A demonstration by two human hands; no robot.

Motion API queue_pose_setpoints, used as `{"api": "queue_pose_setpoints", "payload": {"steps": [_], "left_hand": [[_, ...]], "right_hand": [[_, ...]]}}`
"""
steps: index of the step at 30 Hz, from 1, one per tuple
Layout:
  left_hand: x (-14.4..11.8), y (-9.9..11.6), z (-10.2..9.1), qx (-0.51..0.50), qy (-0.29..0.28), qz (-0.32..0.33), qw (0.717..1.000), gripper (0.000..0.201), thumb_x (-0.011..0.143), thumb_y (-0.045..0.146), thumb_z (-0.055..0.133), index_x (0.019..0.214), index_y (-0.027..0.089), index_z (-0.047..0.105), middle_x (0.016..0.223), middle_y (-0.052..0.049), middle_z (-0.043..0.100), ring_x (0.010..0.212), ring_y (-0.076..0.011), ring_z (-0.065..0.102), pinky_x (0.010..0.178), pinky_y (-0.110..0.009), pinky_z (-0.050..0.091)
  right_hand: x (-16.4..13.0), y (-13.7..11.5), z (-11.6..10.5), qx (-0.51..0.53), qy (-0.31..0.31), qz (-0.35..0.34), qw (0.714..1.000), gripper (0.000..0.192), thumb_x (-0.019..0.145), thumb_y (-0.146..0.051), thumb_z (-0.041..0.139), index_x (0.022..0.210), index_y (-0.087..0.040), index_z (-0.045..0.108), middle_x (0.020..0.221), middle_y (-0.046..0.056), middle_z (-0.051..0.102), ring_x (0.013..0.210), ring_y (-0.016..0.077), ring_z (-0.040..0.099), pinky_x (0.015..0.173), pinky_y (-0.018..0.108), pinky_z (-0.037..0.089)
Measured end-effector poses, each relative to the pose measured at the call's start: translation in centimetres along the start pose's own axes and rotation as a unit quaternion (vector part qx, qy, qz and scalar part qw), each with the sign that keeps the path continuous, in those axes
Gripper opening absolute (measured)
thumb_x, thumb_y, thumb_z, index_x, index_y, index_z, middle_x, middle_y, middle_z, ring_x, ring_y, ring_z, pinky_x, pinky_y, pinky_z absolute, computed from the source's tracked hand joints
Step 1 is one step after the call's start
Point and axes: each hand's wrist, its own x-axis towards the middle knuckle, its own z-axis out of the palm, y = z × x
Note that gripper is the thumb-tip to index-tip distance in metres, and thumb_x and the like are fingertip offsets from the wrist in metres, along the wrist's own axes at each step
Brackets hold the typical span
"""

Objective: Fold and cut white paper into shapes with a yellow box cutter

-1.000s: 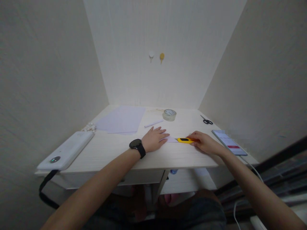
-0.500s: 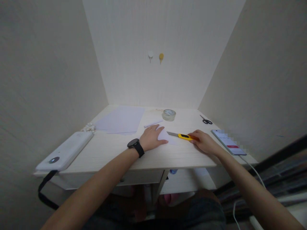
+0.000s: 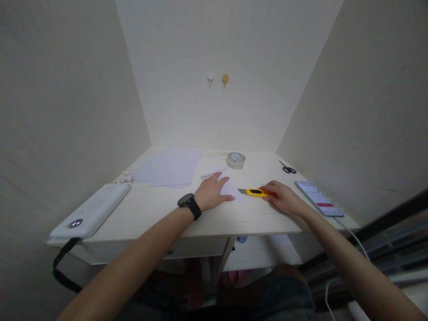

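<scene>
Between both hands, utility knife (image 3: 254, 192) touches paper (image 3: 230, 189).

No legible text on anything.

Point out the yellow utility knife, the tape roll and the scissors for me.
yellow utility knife (image 3: 256, 192), head view, on the yellow handle.
tape roll (image 3: 236, 160), head view, on its top face.
scissors (image 3: 289, 169), head view, on the black handles.
</scene>
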Motion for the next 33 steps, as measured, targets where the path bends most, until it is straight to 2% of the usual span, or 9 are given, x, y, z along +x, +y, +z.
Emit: {"api": "queue_pose_setpoints", "payload": {"steps": [6, 10, 13, 17, 28, 33], "left_hand": [[0.0, 0.0, 0.2, 0.008, -0.012, -0.017, 1.000, 0.082, 0.083, 0.069, 0.053, 0.145, 0.015, 0.044, 0.154, -0.022, 0.032, 0.139, -0.0376, 0.036, 0.112, -0.048, 0.031], [0.1, 0.1, 0.4, 0.007, -0.026, 0.071, 0.997, 0.058, 0.095, 0.055, 0.044, 0.143, 0.023, 0.047, 0.157, -0.012, 0.032, 0.146, -0.0306, 0.025, 0.117, -0.049, 0.020], [0.0, 0.1, 0.8, -0.002, -0.058, 0.107, 0.993, 0.049, 0.101, 0.047, 0.031, 0.142, 0.027, 0.048, 0.155, -0.008, 0.038, 0.145, -0.0268, 0.028, 0.116, -0.049, 0.021], [-0.1, 0.2, 1.1, 0.011, -0.078, 0.071, 0.994, 0.053, 0.101, 0.048, 0.028, 0.144, 0.023, 0.047, 0.153, -0.013, 0.039, 0.142, -0.0299, 0.034, 0.114, -0.048, 0.026], [-0.3, 0.1, 1.6, 0.040, -0.030, 0.027, 0.998, 0.058, 0.099, 0.053, 0.026, 0.143, 0.023, 0.050, 0.149, -0.012, 0.045, 0.138, -0.0312, 0.039, 0.114, -0.044, 0.026], [-0.5, 0.4, 1.4, 0.042, -0.028, 0.023, 0.998, 0.058, 0.098, 0.054, 0.028, 0.143, 0.024, 0.050, 0.149, -0.012, 0.045, 0.138, -0.0316, 0.039, 0.114, -0.044, 0.026]], "right_hand": [[-0.5, 0.3, -0.4, 0.022, -0.027, -0.024, 0.999, 0.034, 0.085, -0.017, 0.057, 0.116, -0.022, 0.070, 0.110, 0.010, 0.064, 0.099, 0.0237, 0.061, 0.094, 0.038, 0.047], [-0.3, 0.0, -0.5, 0.025, -0.040, -0.029, 0.998, 0.033, 0.086, -0.018, 0.057, 0.116, -0.021, 0.070, 0.109, 0.010, 0.064, 0.099, 0.0231, 0.061, 0.094, 0.037, 0.047], [-0.1, -0.3, -0.5, 0.028, -0.053, -0.032, 0.998, 0.033, 0.085, -0.017, 0.057, 0.116, -0.019, 0.070, 0.109, 0.010, 0.065, 0.099, 0.0230, 0.061, 0.094, 0.037, 0.047], [0.1, -0.6, -0.5, 0.027, -0.060, -0.037, 0.997, 0.036, 0.084, -0.014, 0.056, 0.116, -0.019, 0.070, 0.107, 0.010, 0.065, 0.098, 0.0228, 0.061, 0.094, 0.037, 0.047], [-0.6, -0.6, -0.9, 0.018, -0.069, -0.039, 0.997, 0.036, 0.085, -0.019, 0.056, 0.118, -0.021, 0.070, 0.109, 0.010, 0.067, 0.098, 0.0247, 0.062, 0.094, 0.039, 0.048], [-0.5, -0.7, -1.1, 0.029, -0.074, -0.030, 0.996, 0.037, 0.083, -0.017, 0.057, 0.117, -0.022, 0.070, 0.110, 0.010, 0.067, 0.098, 0.0242, 0.063, 0.094, 0.039, 0.048]]}}
